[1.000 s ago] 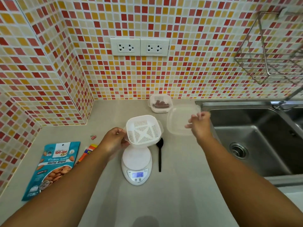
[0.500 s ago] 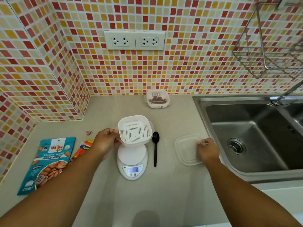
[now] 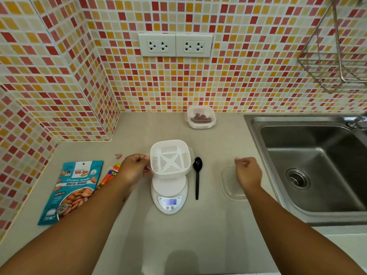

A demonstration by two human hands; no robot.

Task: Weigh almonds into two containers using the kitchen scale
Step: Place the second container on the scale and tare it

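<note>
Countertop [image 3: 208, 235]: spoon [image 3: 197, 178] beside scale [image 3: 169, 192]

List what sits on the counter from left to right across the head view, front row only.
Almond bag → orange tube → left hand → strainer container over the scale → black spoon → clear lid under the right hand → sink.
</note>
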